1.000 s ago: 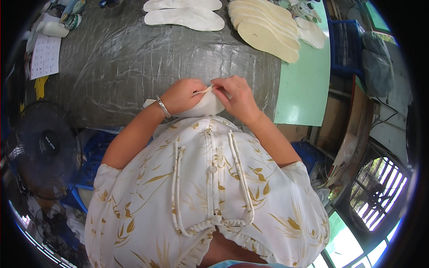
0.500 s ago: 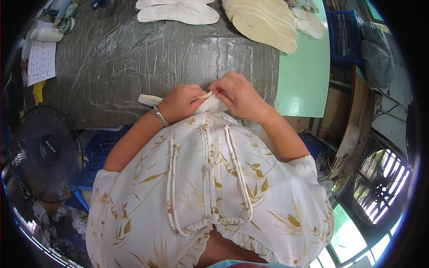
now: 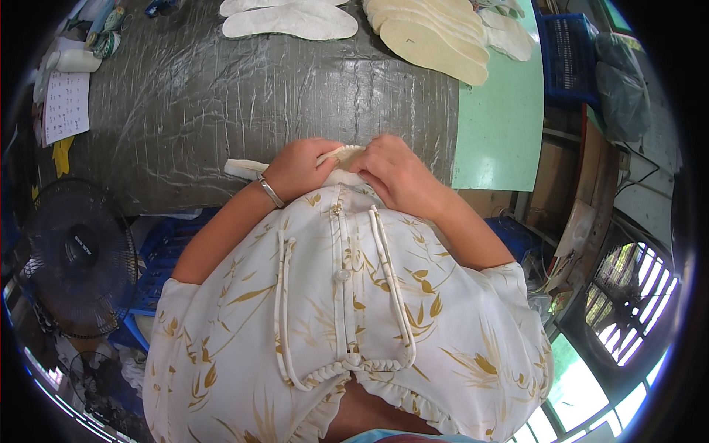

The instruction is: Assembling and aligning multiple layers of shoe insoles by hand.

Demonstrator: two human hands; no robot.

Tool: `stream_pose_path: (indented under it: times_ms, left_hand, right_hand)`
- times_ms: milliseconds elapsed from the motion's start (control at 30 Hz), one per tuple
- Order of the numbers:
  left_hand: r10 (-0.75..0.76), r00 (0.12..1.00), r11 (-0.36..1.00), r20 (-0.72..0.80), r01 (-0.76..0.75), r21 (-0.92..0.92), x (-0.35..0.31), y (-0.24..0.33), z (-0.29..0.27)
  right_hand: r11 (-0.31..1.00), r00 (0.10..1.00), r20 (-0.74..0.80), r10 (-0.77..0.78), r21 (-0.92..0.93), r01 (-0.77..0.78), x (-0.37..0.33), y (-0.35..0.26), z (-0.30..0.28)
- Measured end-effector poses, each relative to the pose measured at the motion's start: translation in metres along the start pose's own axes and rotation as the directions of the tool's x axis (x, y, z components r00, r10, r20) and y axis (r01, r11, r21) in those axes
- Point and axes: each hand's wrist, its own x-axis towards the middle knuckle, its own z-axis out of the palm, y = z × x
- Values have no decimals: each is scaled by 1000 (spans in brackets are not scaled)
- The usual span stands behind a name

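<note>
Both hands, left hand (image 3: 299, 168) and right hand (image 3: 399, 173), pinch a cream insole (image 3: 341, 156) between clenched fingers (image 3: 329, 150) at the table's (image 3: 221, 103) near edge.

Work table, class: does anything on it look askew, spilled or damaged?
Nothing stands out. The white insoles and cream insoles lie in tidy rows on the table; both hands, left and right, grip a pale piece.

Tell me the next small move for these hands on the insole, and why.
Probably slide the pinch further along the rim: both the left hand and right hand grip the cream insole at the table edge, its white end sticking out left.
</note>
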Motion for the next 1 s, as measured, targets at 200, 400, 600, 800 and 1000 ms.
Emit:
stream_pose_path:
  times_ms: [200,400,600,800,1000]
  left_hand:
    - [-60,990,993,126,72,-91,3,11,-5]
    - [-94,989,989,109,106,-103,1,11,-1]
    - [-144,983,977,117,160,-140,2,18,-1]
    - [-48,995,996,89,54,-69,3,14,0]
    - [-18,996,998,93,13,55,5,17,1]
  right_hand:
    - [989,991,-29,132,70,-130,-8,2,-6]
    - [982,989,56,135,129,-141,-3,14,-22]
    - [993,979,174,102,-76,-89,-1,24,-27]
    - [997,994,104,45,-62,-39,-4,17,-22]
    - [992,979,-160,129,36,-125,-11,18,2]
